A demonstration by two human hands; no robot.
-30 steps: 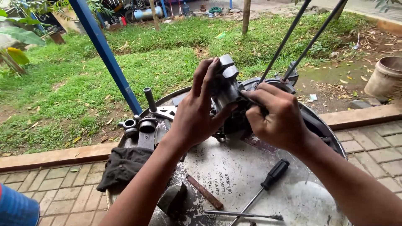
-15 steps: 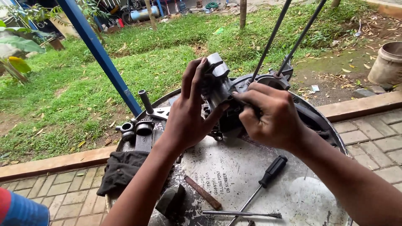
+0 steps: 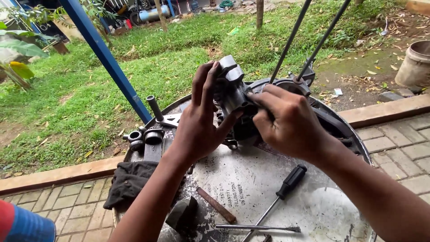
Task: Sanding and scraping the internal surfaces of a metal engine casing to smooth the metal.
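Observation:
Both my hands hold a grey metal engine part [image 3: 230, 87] above a round metal drum top [image 3: 251, 188]. My left hand [image 3: 201, 118] wraps its left side with the fingers up along it. Gripping its right side is my right hand [image 3: 286, 123], fingers curled over the metal. The lower half of the part is hidden behind my hands.
On the drum top lie a black-handled screwdriver [image 3: 280, 197], a thin metal rod [image 3: 257, 228], a rusty flat bar [image 3: 216, 205], a dark wedge [image 3: 181, 214], a black rag [image 3: 130, 181] and round metal fittings [image 3: 145, 136]. A blue pole [image 3: 105, 56] leans at left. Grass and a clay pot [image 3: 414, 62] lie beyond.
The engine part and both hands sit slightly lower and more central in view; my grip on the part looks the same. The camera has shifted a little.

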